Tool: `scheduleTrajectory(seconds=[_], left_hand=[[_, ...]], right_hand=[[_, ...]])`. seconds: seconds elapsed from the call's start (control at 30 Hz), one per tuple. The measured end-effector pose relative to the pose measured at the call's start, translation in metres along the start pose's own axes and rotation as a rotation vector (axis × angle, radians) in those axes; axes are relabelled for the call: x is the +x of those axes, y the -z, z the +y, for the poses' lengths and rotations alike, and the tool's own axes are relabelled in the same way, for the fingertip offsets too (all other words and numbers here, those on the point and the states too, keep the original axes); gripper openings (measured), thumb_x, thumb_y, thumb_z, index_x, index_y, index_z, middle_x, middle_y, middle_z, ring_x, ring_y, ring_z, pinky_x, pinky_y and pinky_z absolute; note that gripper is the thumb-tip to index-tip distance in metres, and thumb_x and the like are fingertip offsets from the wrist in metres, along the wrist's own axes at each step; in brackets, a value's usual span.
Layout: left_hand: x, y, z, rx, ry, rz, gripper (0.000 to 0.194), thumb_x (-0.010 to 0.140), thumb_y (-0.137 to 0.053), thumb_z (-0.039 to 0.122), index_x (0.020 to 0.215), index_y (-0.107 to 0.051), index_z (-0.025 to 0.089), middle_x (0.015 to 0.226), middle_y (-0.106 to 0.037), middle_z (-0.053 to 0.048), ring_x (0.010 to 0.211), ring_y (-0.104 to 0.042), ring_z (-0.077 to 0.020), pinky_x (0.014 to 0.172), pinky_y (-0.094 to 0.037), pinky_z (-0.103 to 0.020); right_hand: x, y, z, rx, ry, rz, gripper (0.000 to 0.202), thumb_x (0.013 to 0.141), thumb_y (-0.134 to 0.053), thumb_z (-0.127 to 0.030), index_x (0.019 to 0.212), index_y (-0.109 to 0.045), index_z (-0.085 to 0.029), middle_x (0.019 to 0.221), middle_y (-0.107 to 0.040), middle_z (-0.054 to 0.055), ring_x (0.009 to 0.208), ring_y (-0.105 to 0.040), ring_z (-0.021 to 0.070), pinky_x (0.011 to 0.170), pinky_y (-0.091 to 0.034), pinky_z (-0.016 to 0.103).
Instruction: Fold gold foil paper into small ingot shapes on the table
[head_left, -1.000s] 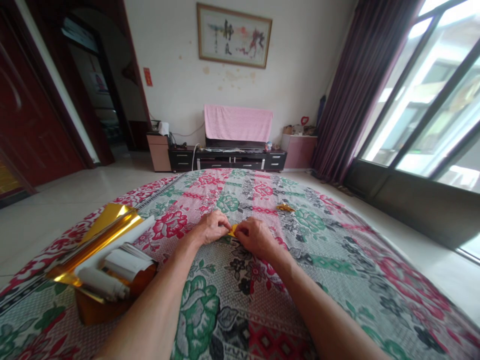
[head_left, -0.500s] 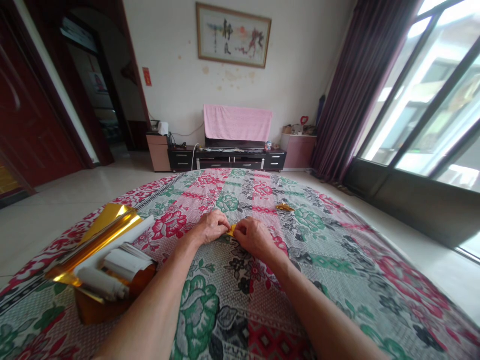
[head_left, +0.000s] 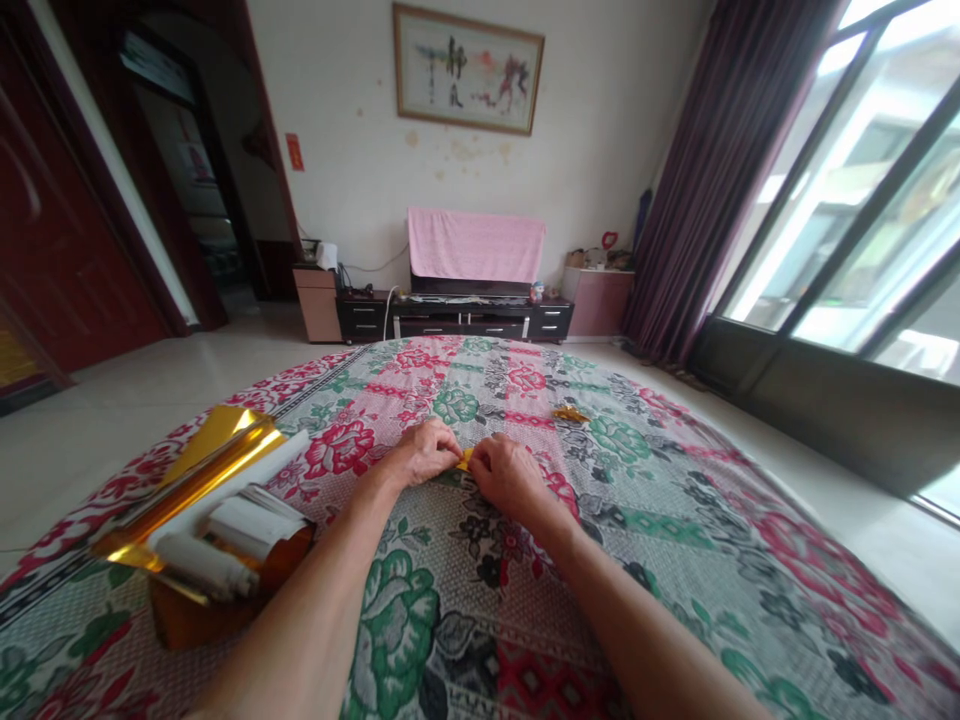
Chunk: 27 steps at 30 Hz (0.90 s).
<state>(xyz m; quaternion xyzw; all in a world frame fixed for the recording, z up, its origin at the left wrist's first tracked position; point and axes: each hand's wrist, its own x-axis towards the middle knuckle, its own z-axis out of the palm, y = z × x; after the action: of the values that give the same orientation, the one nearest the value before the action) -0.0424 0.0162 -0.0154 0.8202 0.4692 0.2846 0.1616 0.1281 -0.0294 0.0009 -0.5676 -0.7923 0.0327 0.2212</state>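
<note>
Between my two hands is a small piece of gold foil paper [head_left: 466, 458], low over the patterned tablecloth [head_left: 442, 530]. My left hand [head_left: 429, 452] pinches its left end with the fingers closed. From the other side my right hand [head_left: 508, 472] grips it between thumb and curled fingers. Most of the piece is hidden by the fingers, so its exact shape cannot be made out. Beyond my right hand lies a crumpled or folded gold foil piece [head_left: 571, 414] on the cloth.
At the left of the table lie gold foil sheets [head_left: 225, 450], partly rolled, with white paper rolls [head_left: 199, 565] on them beside my left forearm. Past the table's far edge stands a low black cabinet [head_left: 457, 320]. A pink towel [head_left: 476, 243] covers something on it.
</note>
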Motion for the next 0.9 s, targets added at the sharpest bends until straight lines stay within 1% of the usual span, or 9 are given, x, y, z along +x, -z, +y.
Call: scheduleTrajectory(seconds=[0.1,0.37,0.57,0.8,0.9], left_hand=[[-0.001,0.0,0.001,0.004,0.011,0.007,0.012,0.067,-0.06,0.02,0.068,-0.072,0.019,0.084,-0.065,-0.003,0.08,-0.058,-0.0136,0.074,-0.046,-0.021],[-0.002,0.003,0.008,0.008,0.028,0.007,0.013,0.068,-0.058,0.02,0.066,-0.071,0.02,0.083,-0.065,-0.002,0.078,-0.059,-0.0136,0.075,-0.047,-0.022],[-0.003,0.003,0.012,0.015,0.029,0.016,0.013,0.068,-0.059,0.022,0.062,-0.07,0.02,0.08,-0.065,-0.001,0.077,-0.059,-0.0135,0.072,-0.046,-0.021],[-0.005,0.006,0.02,0.015,0.091,-0.009,0.011,0.066,-0.062,0.026,0.065,-0.07,0.018,0.085,-0.062,-0.002,0.08,-0.057,-0.0136,0.077,-0.045,-0.022],[-0.005,0.006,0.022,0.025,0.113,-0.01,0.01,0.066,-0.063,0.025,0.065,-0.069,0.018,0.087,-0.062,-0.003,0.082,-0.057,-0.0139,0.079,-0.045,-0.023]], right_hand=[[0.0,0.001,-0.001,0.005,-0.011,0.006,0.022,0.082,-0.043,-0.025,0.076,-0.063,-0.017,0.079,-0.063,0.006,0.069,-0.056,0.0129,0.06,-0.032,0.022],[0.0,0.002,-0.001,0.064,-0.021,0.005,0.02,0.08,-0.046,-0.023,0.075,-0.065,-0.017,0.079,-0.063,0.006,0.067,-0.056,0.0124,0.061,-0.035,0.021],[0.0,0.003,-0.003,0.063,-0.034,0.002,0.02,0.08,-0.048,-0.023,0.075,-0.066,-0.017,0.079,-0.064,0.006,0.068,-0.057,0.0131,0.061,-0.035,0.021],[0.002,0.0,0.003,0.094,0.011,0.014,0.017,0.078,-0.05,-0.023,0.074,-0.066,-0.018,0.077,-0.064,0.005,0.069,-0.056,0.0132,0.061,-0.034,0.022],[0.002,-0.001,0.004,0.127,-0.006,0.013,0.014,0.077,-0.052,-0.022,0.076,-0.065,-0.018,0.078,-0.063,0.004,0.068,-0.056,0.0126,0.06,-0.034,0.021]])
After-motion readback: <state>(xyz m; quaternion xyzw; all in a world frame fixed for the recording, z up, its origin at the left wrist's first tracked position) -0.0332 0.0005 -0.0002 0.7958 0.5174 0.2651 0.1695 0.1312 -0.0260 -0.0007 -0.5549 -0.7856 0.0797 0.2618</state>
